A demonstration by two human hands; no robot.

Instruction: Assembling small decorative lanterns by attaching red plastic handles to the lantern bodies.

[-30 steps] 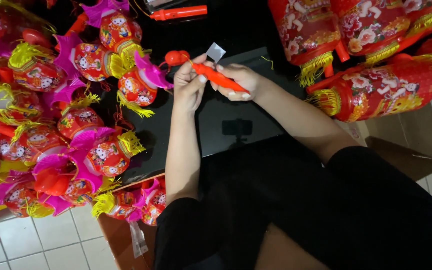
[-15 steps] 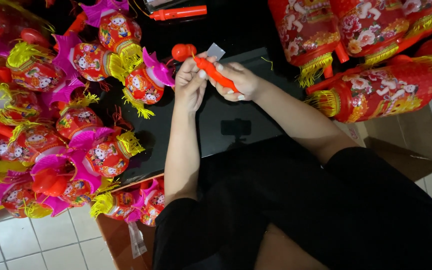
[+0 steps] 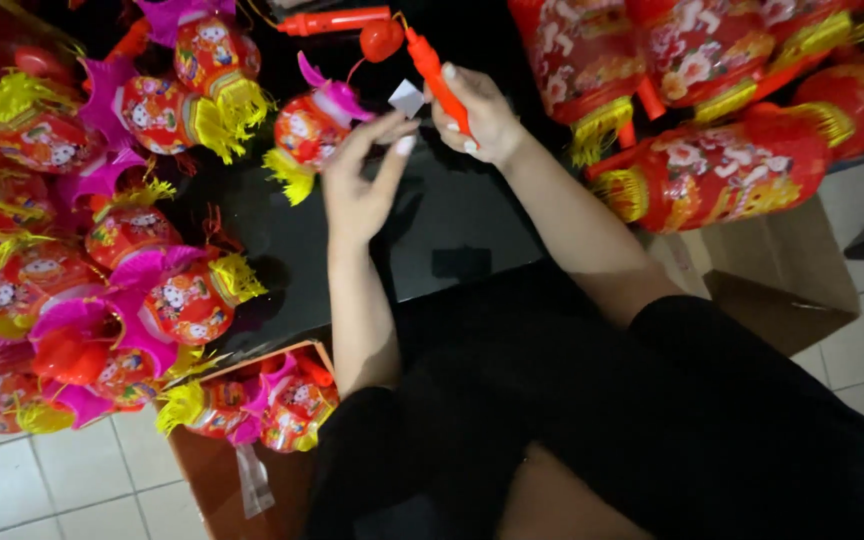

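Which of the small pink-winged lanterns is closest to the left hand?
The small round lantern with a pink wing and yellow tassel, just left of the left hand's fingers, apart from the heap along the left edge.

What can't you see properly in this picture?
- Head view: the red stick is partly hidden inside the right hand.
- The small white tab by the left hand is too small to identify.
- The big red lanterns are cut off by the top edge.
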